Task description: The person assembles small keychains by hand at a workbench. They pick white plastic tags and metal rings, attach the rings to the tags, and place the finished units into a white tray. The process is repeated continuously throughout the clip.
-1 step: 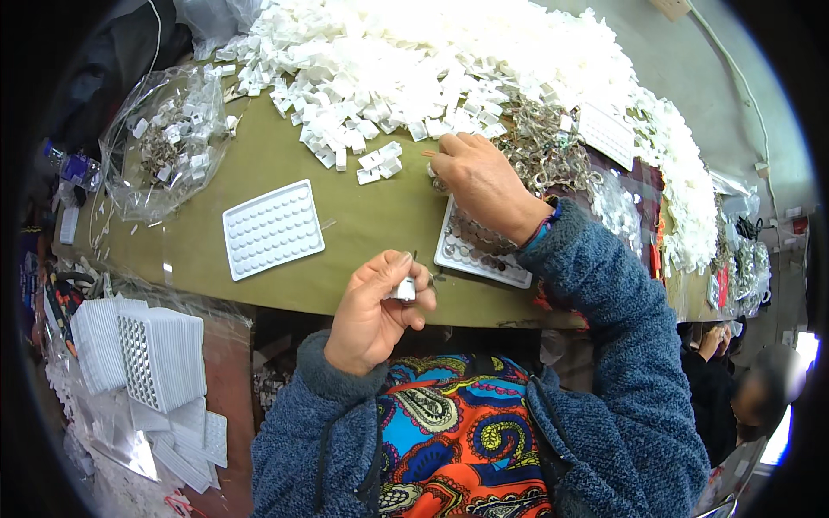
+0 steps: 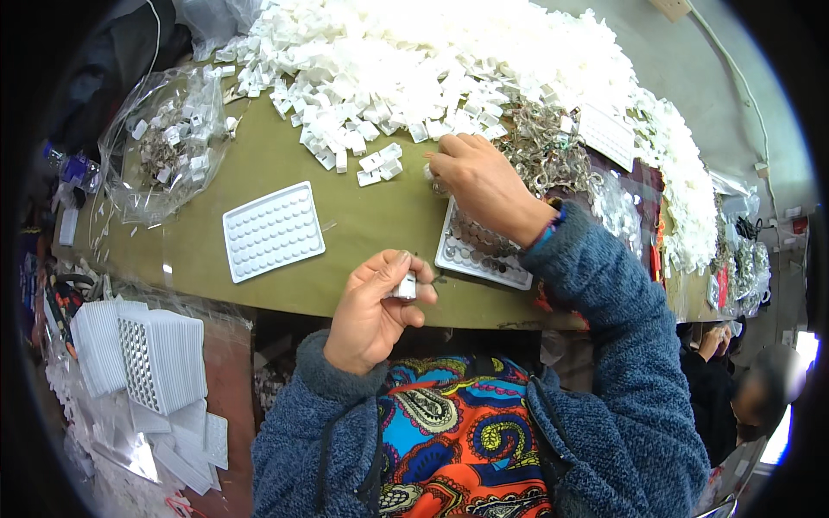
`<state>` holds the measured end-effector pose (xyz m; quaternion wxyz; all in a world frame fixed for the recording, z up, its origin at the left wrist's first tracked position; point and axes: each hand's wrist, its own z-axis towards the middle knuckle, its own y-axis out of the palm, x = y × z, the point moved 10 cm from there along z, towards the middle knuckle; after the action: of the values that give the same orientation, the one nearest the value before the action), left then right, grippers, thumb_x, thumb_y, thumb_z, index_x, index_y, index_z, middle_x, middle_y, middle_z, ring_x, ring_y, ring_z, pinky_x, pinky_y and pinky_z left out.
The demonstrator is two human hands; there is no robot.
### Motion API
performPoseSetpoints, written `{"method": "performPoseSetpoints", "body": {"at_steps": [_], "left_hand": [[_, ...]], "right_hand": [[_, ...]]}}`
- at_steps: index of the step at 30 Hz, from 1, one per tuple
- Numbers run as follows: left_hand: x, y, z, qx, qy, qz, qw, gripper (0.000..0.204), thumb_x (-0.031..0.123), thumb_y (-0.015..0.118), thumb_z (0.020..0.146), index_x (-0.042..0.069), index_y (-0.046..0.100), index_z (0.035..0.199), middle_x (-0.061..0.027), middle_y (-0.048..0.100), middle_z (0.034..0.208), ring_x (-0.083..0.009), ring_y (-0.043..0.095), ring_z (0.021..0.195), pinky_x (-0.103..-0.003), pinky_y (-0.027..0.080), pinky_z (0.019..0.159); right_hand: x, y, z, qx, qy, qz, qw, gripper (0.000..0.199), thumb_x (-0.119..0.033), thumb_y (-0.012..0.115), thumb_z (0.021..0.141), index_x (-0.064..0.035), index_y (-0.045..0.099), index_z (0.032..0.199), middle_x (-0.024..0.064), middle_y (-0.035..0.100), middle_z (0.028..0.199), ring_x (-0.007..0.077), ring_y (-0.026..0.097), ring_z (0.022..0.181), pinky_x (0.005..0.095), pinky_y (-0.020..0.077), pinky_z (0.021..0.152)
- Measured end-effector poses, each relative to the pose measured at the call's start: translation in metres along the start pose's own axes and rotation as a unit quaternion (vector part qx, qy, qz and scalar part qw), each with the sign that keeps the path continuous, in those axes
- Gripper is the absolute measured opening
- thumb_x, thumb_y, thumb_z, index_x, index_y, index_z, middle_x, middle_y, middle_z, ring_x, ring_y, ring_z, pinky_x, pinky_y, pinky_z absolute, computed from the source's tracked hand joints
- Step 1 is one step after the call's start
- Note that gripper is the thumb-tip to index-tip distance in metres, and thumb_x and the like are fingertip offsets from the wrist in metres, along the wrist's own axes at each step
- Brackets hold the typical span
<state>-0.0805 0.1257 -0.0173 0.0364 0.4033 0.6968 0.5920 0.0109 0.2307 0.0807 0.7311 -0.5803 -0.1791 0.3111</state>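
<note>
Above the table's near edge, my left hand (image 2: 370, 312) is closed on a small white plastic casing (image 2: 406, 286), pinched between thumb and fingers. Farther off and to the right, my right hand (image 2: 484, 186) has its fingers pinched together by the loose white pieces. Something small and shiny shows under its fingertips, too little to name. Below my right wrist sits a white tray (image 2: 518, 278) with round silvery discs in it, partly covered by the hand and sleeve. A heap of thin metal parts (image 2: 548, 147) lies just beyond my right hand.
White plastic casings (image 2: 380, 82) form a big pile across the back. A white tray with round hollows (image 2: 273, 231) lies on the green tabletop (image 2: 371, 229). A clear bag of parts (image 2: 173, 142) is at the left, above stacked trays (image 2: 164, 358). Another person (image 2: 725, 380) sits far right.
</note>
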Motion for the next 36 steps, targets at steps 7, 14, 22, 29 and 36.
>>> {"method": "performPoseSetpoints", "body": {"at_steps": [7,14,22,29,36], "left_hand": [[-0.007,0.006,0.015,-0.061,-0.054,-0.056,0.995,0.029,0.023,0.051,0.105,-0.003,0.058,0.117,-0.0119,0.065,0.105,-0.0143,0.066,0.079,-0.024,0.061,0.061],[-0.003,-0.003,0.013,-0.037,-0.038,-0.009,0.999,0.030,0.018,0.055,0.102,-0.003,0.052,0.124,-0.0132,0.062,0.107,-0.0150,0.063,0.084,-0.027,0.062,0.067],[0.003,-0.006,0.008,0.002,-0.008,0.021,1.000,0.030,0.013,0.056,0.102,-0.003,0.052,0.127,-0.0150,0.063,0.112,-0.0143,0.062,0.088,-0.025,0.060,0.070],[0.003,-0.005,0.007,-0.011,0.006,0.007,1.000,0.032,0.014,0.054,0.103,-0.004,0.051,0.128,-0.0154,0.062,0.115,-0.0136,0.061,0.090,-0.026,0.060,0.072],[0.006,0.001,0.006,-0.045,0.033,-0.078,0.995,0.031,0.016,0.050,0.104,-0.002,0.050,0.130,-0.0202,0.057,0.127,-0.0138,0.059,0.090,-0.027,0.060,0.075]], "right_hand": [[-0.082,-0.038,-0.056,0.048,-0.244,0.102,0.963,0.024,-0.019,0.063,0.077,-0.0085,0.062,0.099,0.0071,0.056,0.094,0.0238,0.058,0.092,0.0391,0.0463,0.081],[0.007,-0.037,-0.027,0.050,0.021,0.123,0.991,0.015,-0.001,0.064,0.080,0.0005,0.067,0.094,0.0132,0.061,0.083,0.0335,0.061,0.080,0.0419,0.0482,0.072],[0.050,0.022,0.007,-0.079,0.153,-0.023,0.985,0.016,-0.015,0.075,0.078,0.0007,0.070,0.081,0.0184,0.066,0.079,0.0367,0.066,0.075,0.0450,0.0517,0.071],[0.068,-0.014,0.011,0.053,0.212,0.183,0.959,0.013,-0.009,0.068,0.086,0.0032,0.068,0.089,0.0174,0.070,0.079,0.0288,0.069,0.073,0.0366,0.0546,0.069],[0.053,-0.027,-0.004,0.173,0.189,0.361,0.897,0.014,-0.007,0.069,0.086,0.0037,0.067,0.094,0.0100,0.072,0.079,0.0141,0.070,0.073,0.0280,0.0568,0.069]]}}
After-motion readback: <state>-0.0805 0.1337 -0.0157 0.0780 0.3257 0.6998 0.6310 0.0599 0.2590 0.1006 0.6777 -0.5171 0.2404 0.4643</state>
